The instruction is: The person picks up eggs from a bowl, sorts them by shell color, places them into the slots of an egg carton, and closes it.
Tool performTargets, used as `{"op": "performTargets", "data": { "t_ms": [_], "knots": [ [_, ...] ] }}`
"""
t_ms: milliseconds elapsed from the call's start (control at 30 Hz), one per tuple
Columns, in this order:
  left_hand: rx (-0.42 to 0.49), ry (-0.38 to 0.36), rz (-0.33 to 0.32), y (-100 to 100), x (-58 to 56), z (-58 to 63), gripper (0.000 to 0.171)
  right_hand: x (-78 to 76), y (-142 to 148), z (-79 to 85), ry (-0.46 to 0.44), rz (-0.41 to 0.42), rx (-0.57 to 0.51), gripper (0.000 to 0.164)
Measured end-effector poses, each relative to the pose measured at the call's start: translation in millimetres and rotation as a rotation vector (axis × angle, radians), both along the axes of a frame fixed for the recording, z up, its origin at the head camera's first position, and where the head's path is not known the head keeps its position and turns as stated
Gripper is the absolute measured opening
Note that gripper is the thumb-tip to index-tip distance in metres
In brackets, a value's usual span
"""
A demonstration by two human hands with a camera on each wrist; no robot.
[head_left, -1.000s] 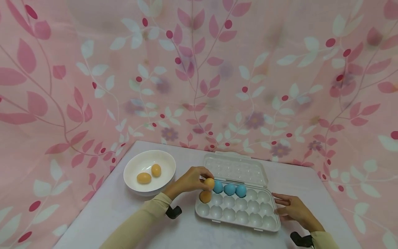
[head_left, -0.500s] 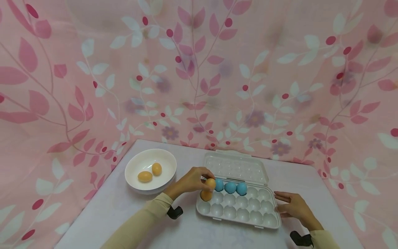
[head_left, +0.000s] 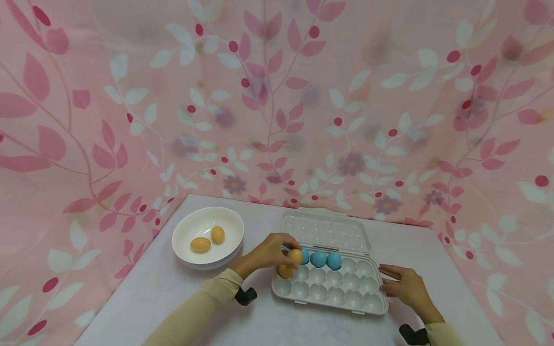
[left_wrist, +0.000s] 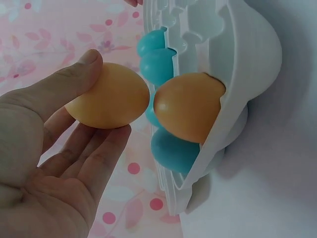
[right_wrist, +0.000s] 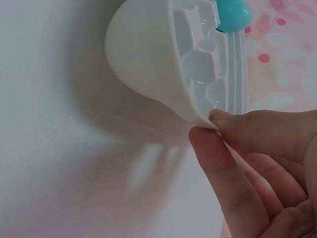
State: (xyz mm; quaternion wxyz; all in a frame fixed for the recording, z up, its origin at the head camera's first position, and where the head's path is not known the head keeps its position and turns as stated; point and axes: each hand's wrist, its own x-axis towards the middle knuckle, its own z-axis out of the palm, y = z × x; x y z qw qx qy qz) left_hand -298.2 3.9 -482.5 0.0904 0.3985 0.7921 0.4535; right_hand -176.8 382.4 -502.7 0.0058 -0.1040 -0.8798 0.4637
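Between thumb and fingertips, my left hand (head_left: 271, 251) pinches a yellow-orange egg (left_wrist: 111, 96) above the left end of the white egg carton (head_left: 335, 290). Another orange egg (left_wrist: 190, 105) sits in the middle row's leftmost cup, just beside the held one. Several blue eggs (head_left: 318, 259) fill cups of the back row; the leftmost of them is hidden by my hand in the head view. At the carton's right end, my right hand (head_left: 409, 287) pinches the rim with thumb and forefinger, as the right wrist view shows.
The carton's lid (head_left: 325, 231) lies open toward the back. Left of it stands a white bowl (head_left: 183, 250) with two yellow eggs (head_left: 201, 244) inside. A floral cloth (head_left: 277, 120) hangs behind the white-covered table (head_left: 143, 302).
My left hand has moved slightly to the right with its egg, over the carton's left end. The right hand stays at the carton's right end.
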Motion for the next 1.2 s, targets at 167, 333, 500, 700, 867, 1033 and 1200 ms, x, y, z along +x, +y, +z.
{"op": "performTargets", "data": {
  "t_ms": [167,333,500,700,867,1033,1200],
  "knots": [
    [-0.016,-0.008,-0.004,8,3.6,-1.7,0.037,-1.8,2,-0.7,-0.026,-0.005,0.01,0.066],
    [-0.039,0.026,-0.025,15,5.8,-5.5,0.037,-2.8,3,-1.5,-0.039,-0.002,0.011,0.065],
    [-0.08,0.048,-0.017,20,5.8,-11.3,0.038,-3.5,5,-3.2,-0.05,-0.004,0.003,0.064],
    [-0.11,0.08,-0.011,23,2.5,-17.3,0.04,-6.4,6,-3.1,-0.066,-0.016,0.016,0.065],
    [-0.164,0.15,-0.011,28,0.6,-21.8,0.04,-7.7,6,-1.2,-0.072,-0.024,0.022,0.065],
    [-0.283,0.272,-0.027,35,3.9,-24.4,0.039,-6.9,4,-0.1,-0.067,-0.025,0.017,0.064],
    [-0.333,0.335,-0.042,37,8.2,-25.7,0.035,-5.9,3,0.7,-0.068,-0.027,0.012,0.064]
  ]
}}
